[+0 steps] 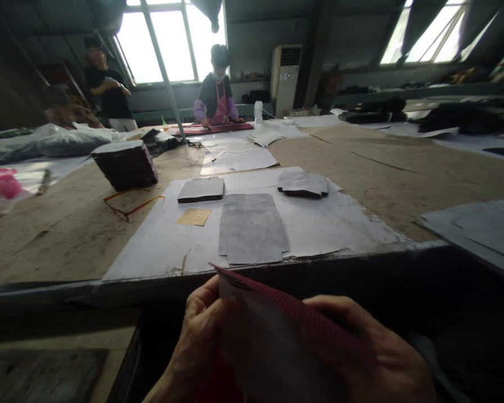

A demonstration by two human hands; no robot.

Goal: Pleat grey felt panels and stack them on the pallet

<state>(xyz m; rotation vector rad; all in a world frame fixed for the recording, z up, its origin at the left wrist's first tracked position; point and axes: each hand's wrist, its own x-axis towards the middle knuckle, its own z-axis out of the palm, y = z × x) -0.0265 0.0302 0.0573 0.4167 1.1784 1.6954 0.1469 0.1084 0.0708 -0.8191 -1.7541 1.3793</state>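
Observation:
Between my two hands, below the table's front edge, is a small stack of dark red, pale-backed sheets; whether they are leather or cloth I cannot tell. My left hand grips the stack's left end, where the layers fan apart slightly. Around its right side my right hand is closed, its fingertips partly hidden. Just beyond, on white paper, lies a grey notched panel. Behind that panel are a low stack of grey pieces on the left and another grey stack on the right.
Left of the paper stand a tall block of stacked pieces and orange-framed glasses. A tan scrap lies on the paper. Grey sheets sit at the right edge. A co-worker works across the table; a pole rises nearby.

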